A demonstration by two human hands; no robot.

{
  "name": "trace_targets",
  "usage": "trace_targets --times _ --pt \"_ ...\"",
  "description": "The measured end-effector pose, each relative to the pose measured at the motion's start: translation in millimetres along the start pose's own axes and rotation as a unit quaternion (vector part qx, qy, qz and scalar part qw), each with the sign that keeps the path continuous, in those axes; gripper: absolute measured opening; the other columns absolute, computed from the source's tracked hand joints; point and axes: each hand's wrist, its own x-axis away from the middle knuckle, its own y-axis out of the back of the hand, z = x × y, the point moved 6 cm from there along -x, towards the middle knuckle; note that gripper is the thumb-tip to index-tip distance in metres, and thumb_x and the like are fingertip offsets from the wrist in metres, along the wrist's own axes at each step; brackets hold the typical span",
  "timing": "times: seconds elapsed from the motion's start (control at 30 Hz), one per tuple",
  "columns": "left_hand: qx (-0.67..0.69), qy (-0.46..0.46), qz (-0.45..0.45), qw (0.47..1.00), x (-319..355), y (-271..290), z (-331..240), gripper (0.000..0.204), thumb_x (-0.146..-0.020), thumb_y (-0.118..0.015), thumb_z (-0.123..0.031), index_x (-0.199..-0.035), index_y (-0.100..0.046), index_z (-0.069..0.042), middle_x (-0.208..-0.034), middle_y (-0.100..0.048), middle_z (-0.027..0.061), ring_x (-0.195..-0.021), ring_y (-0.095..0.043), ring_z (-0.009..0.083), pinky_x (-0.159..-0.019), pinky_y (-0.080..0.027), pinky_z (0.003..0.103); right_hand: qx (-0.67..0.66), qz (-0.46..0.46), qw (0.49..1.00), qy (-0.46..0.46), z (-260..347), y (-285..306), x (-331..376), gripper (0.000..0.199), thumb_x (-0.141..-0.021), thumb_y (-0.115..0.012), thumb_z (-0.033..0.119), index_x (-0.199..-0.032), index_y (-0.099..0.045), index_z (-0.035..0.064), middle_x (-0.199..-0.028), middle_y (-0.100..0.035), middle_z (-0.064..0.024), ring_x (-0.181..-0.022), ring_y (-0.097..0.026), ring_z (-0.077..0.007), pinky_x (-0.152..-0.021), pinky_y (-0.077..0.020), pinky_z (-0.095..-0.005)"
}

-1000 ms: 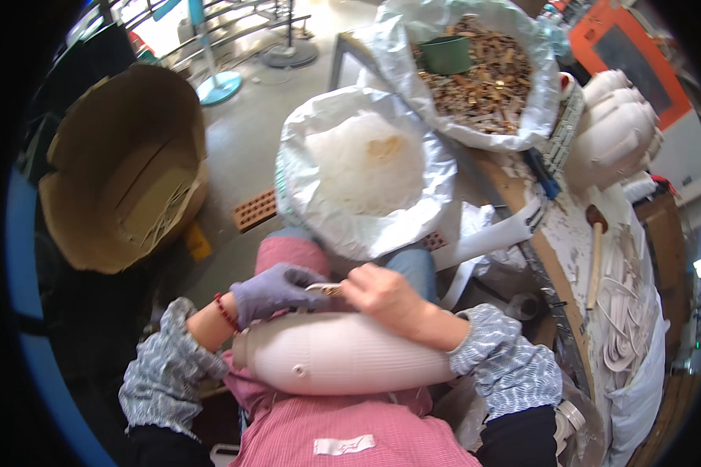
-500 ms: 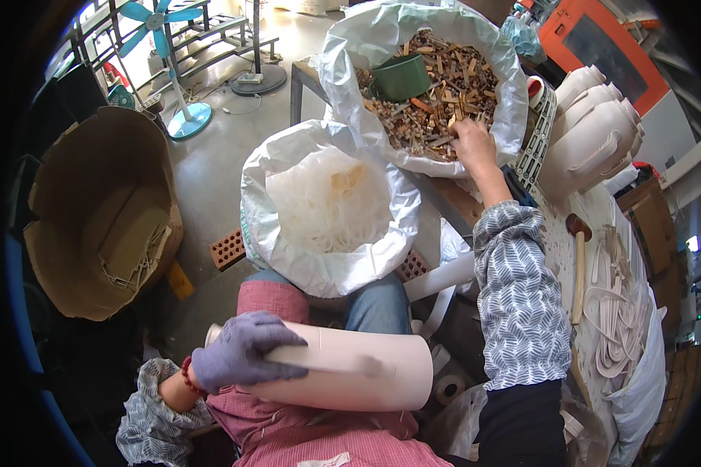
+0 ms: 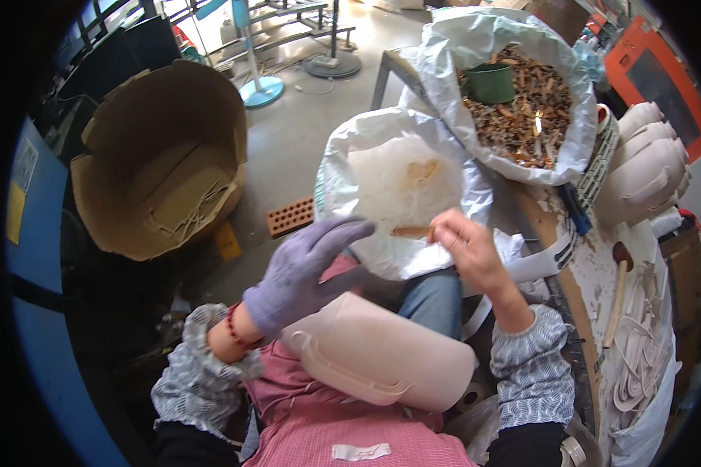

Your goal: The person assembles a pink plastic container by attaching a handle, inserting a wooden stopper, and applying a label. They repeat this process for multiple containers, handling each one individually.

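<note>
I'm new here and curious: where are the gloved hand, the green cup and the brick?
gloved left hand [image 3: 304, 268], head view, on the palm.
green cup [image 3: 491, 83], head view, on its side wall.
brick [image 3: 292, 217], head view, on its holed top.

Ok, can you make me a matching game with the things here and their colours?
Things:
1. glove on the left hand
2. cup in the far sack
3. brick on the floor
4. moulded form on the lap

Colours:
A. green
B. pale pink
C. purple
D. orange-red

Pairs: 1-C, 2-A, 3-D, 4-B
</note>
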Motion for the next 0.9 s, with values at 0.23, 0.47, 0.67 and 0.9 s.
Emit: trace_targets --times 0.23,0.47,0.67,0.9 --pt "-0.165 -0.154 0.036 0.973 29.1 2.3 -35.6 0.031 -0.069 -0.068 -0.017 -0.100 -0.067 -0.012 -0.107 -0.062 0.0077 -0.091 -0.063 0.0229 -0.075 -0.052 0.036 -0.416 -0.006 0.893 -0.173 6.9 -77.6 38.6 0.016 -0.095 -0.062 0.014 -0.098 -0.067 -0.0006 -0.089 -0.067 -0.0047 -0.075 -0.058 -0.0092 -0.067 -0.0462 -0.0222" --pt "-0.266 -0.200 0.054 0.942 45.5 -16.6 -53.6 0.022 -0.069 -0.070 -0.016 -0.091 -0.066 -0.015 -0.101 -0.059 0.0031 -0.090 -0.060 0.0198 -0.076 -0.050 0.033 -0.396 0.045 0.907 -0.138 17.9 -100.9 39.2 0.020 -0.096 -0.059 0.013 -0.107 -0.066 -0.0025 -0.098 -0.067 -0.0046 -0.084 -0.060 -0.0089 -0.072 -0.0490 -0.0242" --pt "-0.117 -0.144 0.133 0.974 47.5 19.8 -61.8 0.045 -0.071 -0.065 -0.016 -0.116 -0.067 -0.019 -0.123 -0.058 0.0055 -0.105 -0.060 0.0247 -0.086 -0.050 0.037 -0.175 0.239 0.944 -0.146 45.3 -96.3 51.2 0.020 -0.099 -0.048 0.007 -0.112 -0.060 -0.0005 -0.087 -0.064 -0.0075 -0.071 -0.063 -0.0115 -0.062 -0.0494 -0.0252" --pt "0.001 -0.093 0.089 0.992 53.0 7.7 -41.2 0.038 -0.074 -0.068 -0.011 -0.112 -0.066 -0.008 -0.112 -0.060 0.0121 -0.089 -0.065 0.0260 -0.075 -0.054 0.035 -0.212 0.218 0.949 -0.081 48.0 -110.8 49.3 0.025 -0.100 -0.050 0.011 -0.119 -0.058 -0.0021 -0.090 -0.064 -0.0047 -0.079 -0.061 -0.0090 -0.067 -0.0512 -0.0240"
